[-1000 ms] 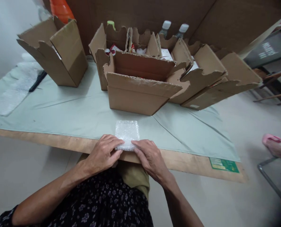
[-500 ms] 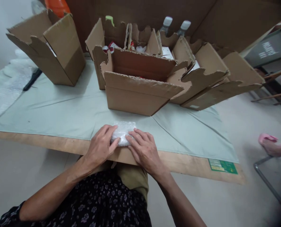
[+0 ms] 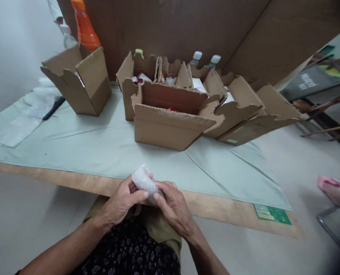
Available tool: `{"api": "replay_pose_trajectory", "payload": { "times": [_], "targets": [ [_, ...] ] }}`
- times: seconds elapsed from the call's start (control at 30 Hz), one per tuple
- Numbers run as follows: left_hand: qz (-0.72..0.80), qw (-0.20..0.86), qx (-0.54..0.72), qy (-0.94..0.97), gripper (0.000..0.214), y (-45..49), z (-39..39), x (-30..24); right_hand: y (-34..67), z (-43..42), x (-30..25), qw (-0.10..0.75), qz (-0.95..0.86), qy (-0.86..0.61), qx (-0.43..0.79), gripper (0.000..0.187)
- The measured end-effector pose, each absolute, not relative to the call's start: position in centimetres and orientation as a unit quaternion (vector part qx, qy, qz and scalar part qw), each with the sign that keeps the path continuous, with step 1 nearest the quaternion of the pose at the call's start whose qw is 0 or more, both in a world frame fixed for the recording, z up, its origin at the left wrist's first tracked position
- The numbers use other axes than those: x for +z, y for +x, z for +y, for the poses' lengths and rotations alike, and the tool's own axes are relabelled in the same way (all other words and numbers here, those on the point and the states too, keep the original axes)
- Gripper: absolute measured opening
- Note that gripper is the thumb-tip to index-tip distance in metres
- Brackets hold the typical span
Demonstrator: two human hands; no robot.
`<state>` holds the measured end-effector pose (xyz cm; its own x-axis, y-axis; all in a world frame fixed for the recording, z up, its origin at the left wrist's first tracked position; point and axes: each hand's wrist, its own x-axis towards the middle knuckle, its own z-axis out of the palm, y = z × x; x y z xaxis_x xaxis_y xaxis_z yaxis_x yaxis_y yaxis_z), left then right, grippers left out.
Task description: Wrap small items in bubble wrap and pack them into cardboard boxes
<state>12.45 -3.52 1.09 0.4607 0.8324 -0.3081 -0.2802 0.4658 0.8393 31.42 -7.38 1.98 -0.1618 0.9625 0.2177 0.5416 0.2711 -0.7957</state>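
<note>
A small roll of bubble wrap [image 3: 144, 181] is held up between my two hands over the table's front edge, tilted down to the right. My left hand [image 3: 123, 202] grips its left side, with the thumb across the front. Around its lower right end my right hand [image 3: 171, 204] is closed, thumb and fingers pressing on the plastic. Whether anything lies inside the wrap cannot be seen. Just beyond my hands stands an open cardboard box [image 3: 170, 128] with something red inside.
More open cardboard boxes [image 3: 241, 103] stand in a row behind, holding small packets. Another box [image 3: 91, 88] is at left, near a bubble wrap sheet [image 3: 22, 126] and a black-handled tool [image 3: 53, 108]. An orange bottle [image 3: 86, 28] stands behind. A person's foot in a pink slipper [image 3: 334, 191] shows at right.
The bubble wrap has been lifted off the table and tilted upright, with both hands now wrapped around it. My view has tipped up, showing more of the orange bottle.
</note>
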Motion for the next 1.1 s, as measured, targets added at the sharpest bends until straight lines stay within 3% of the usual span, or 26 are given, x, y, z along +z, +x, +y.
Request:
{"api": "replay_pose_trajectory", "payload": {
  "times": [0.1,0.23,0.3,0.47,0.57,0.7,0.83,0.93,1.1],
  "targets": [
    [0.384,0.763,0.382,0.353,0.044,12.7,-3.7,0.6,31.7,-8.0,1.5,0.378,-0.684,-0.559,0.278,0.022],
    [0.376,0.759,0.393,0.358,0.039,13.1,-3.8,0.4,32.7,-8.4,1.0,0.410,-0.628,-0.557,0.358,0.061],
    [0.376,0.752,0.394,0.372,0.040,13.5,-3.5,0.8,32.8,-8.5,1.1,0.416,-0.605,-0.527,0.429,0.070],
    [0.411,0.683,0.349,0.492,0.032,14.4,-1.8,3.1,32.9,-7.7,2.6,0.426,-0.592,-0.559,0.395,0.041],
    [0.346,0.684,0.287,0.575,0.039,14.1,0.4,4.3,34.2,-6.7,4.4,0.424,-0.616,-0.563,0.353,0.029],
    [0.243,0.690,0.294,0.616,0.069,13.5,4.3,4.1,38.2,-5.7,8.0,0.423,-0.631,-0.588,0.278,0.021],
    [0.339,0.640,0.283,0.629,0.061,14.5,6.9,1.8,43.0,-3.9,13.3,0.451,-0.614,-0.631,0.148,0.024],
    [0.387,0.615,0.235,0.645,0.046,15.7,7.1,0.0,44.8,-0.5,17.7,0.382,-0.636,-0.670,0.004,0.027],
    [0.362,0.555,0.253,0.705,0.028,16.1,6.1,-1.4,44.4,7.9,21.3,0.099,-0.728,-0.671,-0.097,0.022]
  ]
}}
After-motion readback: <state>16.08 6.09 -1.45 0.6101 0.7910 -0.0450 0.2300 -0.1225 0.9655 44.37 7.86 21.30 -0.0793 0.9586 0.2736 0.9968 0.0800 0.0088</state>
